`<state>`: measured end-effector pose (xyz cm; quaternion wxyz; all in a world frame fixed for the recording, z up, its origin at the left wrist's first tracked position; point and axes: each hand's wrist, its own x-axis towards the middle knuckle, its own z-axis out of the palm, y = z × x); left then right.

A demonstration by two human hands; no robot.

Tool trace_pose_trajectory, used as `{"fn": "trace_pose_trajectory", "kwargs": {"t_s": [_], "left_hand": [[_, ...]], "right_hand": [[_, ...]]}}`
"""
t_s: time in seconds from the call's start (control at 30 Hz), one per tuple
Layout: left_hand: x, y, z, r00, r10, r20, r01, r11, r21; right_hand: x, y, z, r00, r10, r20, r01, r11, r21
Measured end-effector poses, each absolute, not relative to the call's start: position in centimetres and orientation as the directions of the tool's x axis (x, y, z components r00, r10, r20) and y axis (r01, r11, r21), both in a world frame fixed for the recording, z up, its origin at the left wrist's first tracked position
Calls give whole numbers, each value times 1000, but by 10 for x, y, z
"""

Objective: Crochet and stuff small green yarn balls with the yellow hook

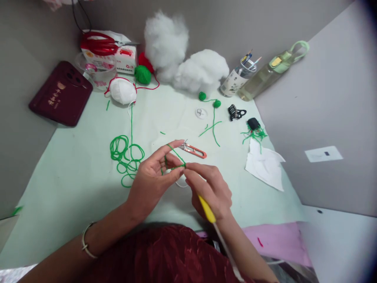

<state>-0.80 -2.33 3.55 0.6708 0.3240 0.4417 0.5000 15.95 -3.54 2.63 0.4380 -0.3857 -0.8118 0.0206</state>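
Note:
Green yarn (176, 152) runs over the raised index finger of my left hand (153, 177), whose thumb and other fingers pinch the worked end. My right hand (210, 188) grips a crochet hook with a yellow handle (207, 209); its tip meets the yarn at the left fingertips and is hidden there. The hook's pale rear end extends down along my right forearm. Loose loops of green yarn (119, 147) lie left of my hands. Thread snips with orange handles (196, 151) rest on the table just beyond my fingers. A white strand shows below the left fingertips.
White stuffing (203, 72), a green yarn ball (143, 74), a white yarn ball (122, 91) and red scissors (100, 43) stand at the back. A bottle (265, 74), pen cup (237, 78), hair clip (236, 113) and white paper (263, 165) are right. A maroon phone (61, 94) leans left.

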Motion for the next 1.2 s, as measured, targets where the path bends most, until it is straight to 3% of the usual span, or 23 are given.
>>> {"fn": "trace_pose_trajectory", "kwargs": {"t_s": [0.1, 0.17, 0.3, 0.37, 0.43, 0.53, 0.6, 0.67, 0.77, 0.87, 1.0, 1.2], "left_hand": [[-10, -20, 34, 345, 873, -344, -546, 484, 683], [-12, -18, 34, 429, 832, -353, -591, 553, 587], [-14, -17, 34, 337, 869, -363, -595, 496, 633], [-13, -19, 34, 300, 891, -340, -555, 453, 698], [-11, -21, 33, 261, 913, -314, -508, 406, 760], [-7, -23, 32, 197, 938, -284, -484, 345, 804], [-6, -22, 32, 227, 931, -286, -530, 364, 766], [-7, -20, 32, 320, 896, -307, -590, 442, 675], [-9, -17, 33, 376, 858, -351, -638, 514, 573], [-9, -17, 33, 321, 881, -349, -622, 474, 623], [-7, -20, 32, 291, 915, -278, -526, 396, 753], [-11, -19, 32, 240, 934, -266, -474, 352, 807]], "right_hand": [[157, -36, 26, -276, 662, 697, 643, 666, -378], [156, -34, 29, -165, 695, 700, 591, 638, -494], [153, -27, 37, 51, 852, 521, 221, 499, -838], [151, -24, 39, 34, 902, 431, 85, 427, -900], [148, -23, 38, -1, 911, 412, 101, 410, -907], [147, -27, 33, -24, 856, 516, 301, 499, -813], [148, -32, 30, -92, 784, 614, 467, 579, -669], [151, -34, 29, -140, 730, 669, 525, 628, -575], [155, -31, 34, -25, 779, 627, 385, 586, -713], [155, -26, 39, 69, 888, 455, 134, 444, -886], [153, -22, 38, -8, 936, 352, 9, 352, -936], [155, -22, 33, -6, 961, 278, -91, 276, -957]]}}
